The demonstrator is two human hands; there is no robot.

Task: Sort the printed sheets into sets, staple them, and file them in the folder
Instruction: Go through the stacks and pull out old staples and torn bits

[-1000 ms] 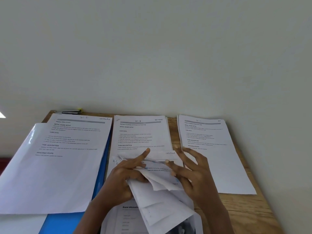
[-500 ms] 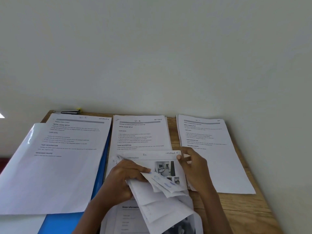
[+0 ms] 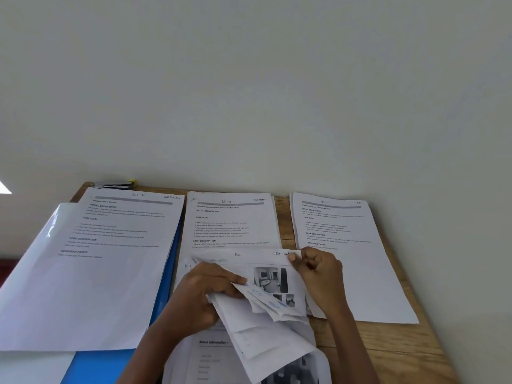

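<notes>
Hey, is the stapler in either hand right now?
No, the stapler lies at the table's far left corner, while the left hand and right hand both hold sheets.

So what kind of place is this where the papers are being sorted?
Probably an office or study desk against a plain wall: printed sheets laid in piles on a wooden table, a blue folder under the left pile, a stapler at the far edge.

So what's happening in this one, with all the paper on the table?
A person is sorting. The left hand grips a loose bundle, while the right hand pinches the top corner of a sheet with photos. The left pile, on a blue folder, the middle pile and the right pile lie side by side on the wooden table. A stapler sits untouched at the far edge.
</notes>
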